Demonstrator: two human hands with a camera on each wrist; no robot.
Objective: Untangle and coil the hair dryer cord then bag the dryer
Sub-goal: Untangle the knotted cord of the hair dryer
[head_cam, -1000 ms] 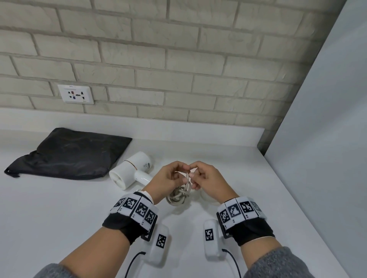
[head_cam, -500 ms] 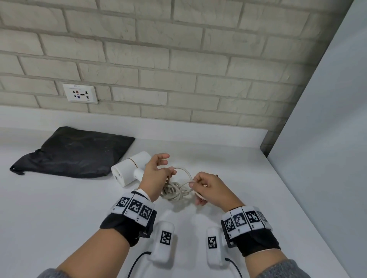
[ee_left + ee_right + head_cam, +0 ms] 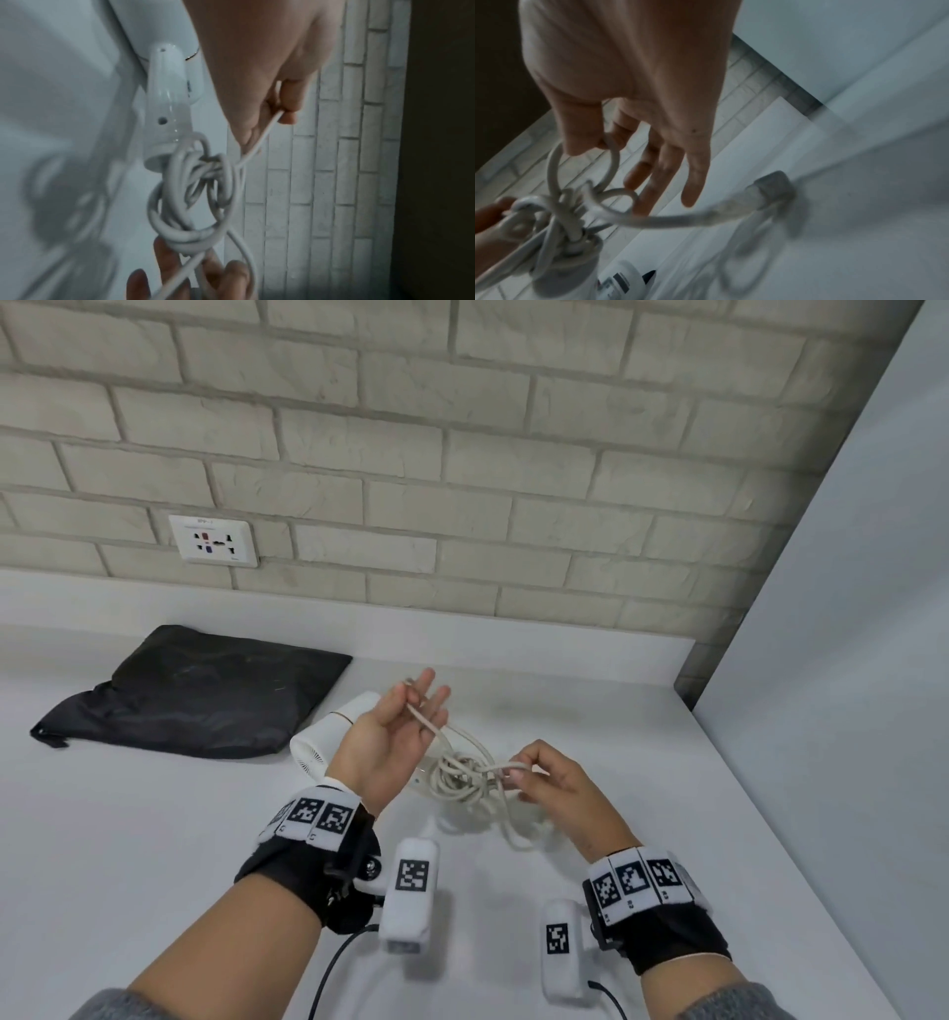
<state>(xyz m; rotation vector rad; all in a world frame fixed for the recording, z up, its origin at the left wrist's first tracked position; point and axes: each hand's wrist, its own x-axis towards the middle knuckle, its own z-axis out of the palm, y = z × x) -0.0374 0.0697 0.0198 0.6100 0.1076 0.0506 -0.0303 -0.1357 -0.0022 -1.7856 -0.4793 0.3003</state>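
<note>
- Hair dryer, white, lies on its side on the white tabletop; we see its round grille end facing us, with its barrel partly hidden behind our left hand.
- Its cord is an off-white tangle of loops bunched just off the end of the dryer's handle, between our two hands.
- Our left hand is raised, palm turned toward us; the left wrist view shows one strand of the cord pinched between thumb and a finger, running down into the knot.
- Our right hand pinches another strand between thumb and forefinger at the near side of the tangle; the other fingers hang straighter and hold nothing.
- From the tangle one length of cord trails toward us in a loose curve onto the tabletop.
- In the right wrist view, blurred, the cord runs out to its plug; whether the plug touches the tabletop we cannot tell.
- Black fabric bag lies flat on the tabletop to the left of the dryer, close beside it; we cannot tell whether they touch.
- Behind everything stands a pale brick wall with a white socket plate set in it above the bag.
</note>
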